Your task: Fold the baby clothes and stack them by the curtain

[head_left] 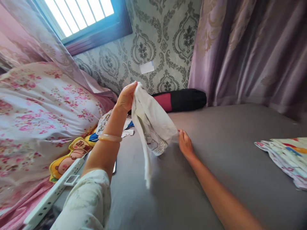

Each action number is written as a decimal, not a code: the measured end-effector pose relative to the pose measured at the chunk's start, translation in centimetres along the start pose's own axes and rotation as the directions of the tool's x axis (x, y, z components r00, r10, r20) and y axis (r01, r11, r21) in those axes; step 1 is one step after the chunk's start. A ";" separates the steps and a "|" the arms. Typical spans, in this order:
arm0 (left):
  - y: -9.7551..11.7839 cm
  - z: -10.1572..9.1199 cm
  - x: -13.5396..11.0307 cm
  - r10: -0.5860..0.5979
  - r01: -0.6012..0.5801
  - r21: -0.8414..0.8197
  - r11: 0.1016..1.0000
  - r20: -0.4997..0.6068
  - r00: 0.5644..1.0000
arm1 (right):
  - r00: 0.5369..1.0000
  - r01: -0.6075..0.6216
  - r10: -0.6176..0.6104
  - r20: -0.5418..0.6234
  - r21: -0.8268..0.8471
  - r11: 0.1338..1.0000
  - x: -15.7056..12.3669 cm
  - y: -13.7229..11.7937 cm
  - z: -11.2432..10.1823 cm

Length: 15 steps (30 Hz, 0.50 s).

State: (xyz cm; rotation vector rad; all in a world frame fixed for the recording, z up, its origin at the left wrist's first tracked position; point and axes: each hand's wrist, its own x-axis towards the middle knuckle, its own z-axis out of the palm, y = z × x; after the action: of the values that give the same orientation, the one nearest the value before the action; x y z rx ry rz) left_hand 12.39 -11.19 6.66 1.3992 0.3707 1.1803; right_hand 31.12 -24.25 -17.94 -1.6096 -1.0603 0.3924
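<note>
My left hand (126, 96) is raised above the grey bed sheet (216, 153) and grips the top edge of a white printed garment (151, 126), which hangs down from it. My right hand (185, 142) pinches the garment's lower right corner, just above the sheet. A pale bangle sits on my left wrist. The cloth is stretched between the two hands, and its loose end trails down toward the bed.
A floral quilt (35, 118) is heaped at the left, with a yellow cartoon cushion (69, 156) and a white power strip (51, 195) beside it. Small clothes (106, 123) lie behind my left arm. A black-and-red bolster (182, 99) lies against the wall. Folded clothes (285, 156) are stacked at the right.
</note>
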 end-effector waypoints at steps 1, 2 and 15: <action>0.0 0.8 -0.1 -0.006 0.002 0.048 0.999 0.076 0.997 | 1.000 -0.013 0.014 -0.010 0.132 0.991 0.5 -0.5 -0.5; -0.1 1.5 -0.2 -0.019 0.004 0.097 0.995 0.152 0.988 | 1.000 -0.016 0.014 0.011 0.253 0.967 0.8 -1.0 -0.9; -9.3 6.4 -3.7 -0.105 0.085 0.122 0.989 0.166 0.980 | 0.922 0.270 -0.310 0.230 0.190 0.944 1.6 -4.9 -5.1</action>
State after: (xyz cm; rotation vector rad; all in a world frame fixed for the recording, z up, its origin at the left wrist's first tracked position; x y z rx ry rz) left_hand 19.71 -15.39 -1.60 1.5534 0.3833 0.9642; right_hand 33.59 -26.21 -11.36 -1.2600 -1.4105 0.4779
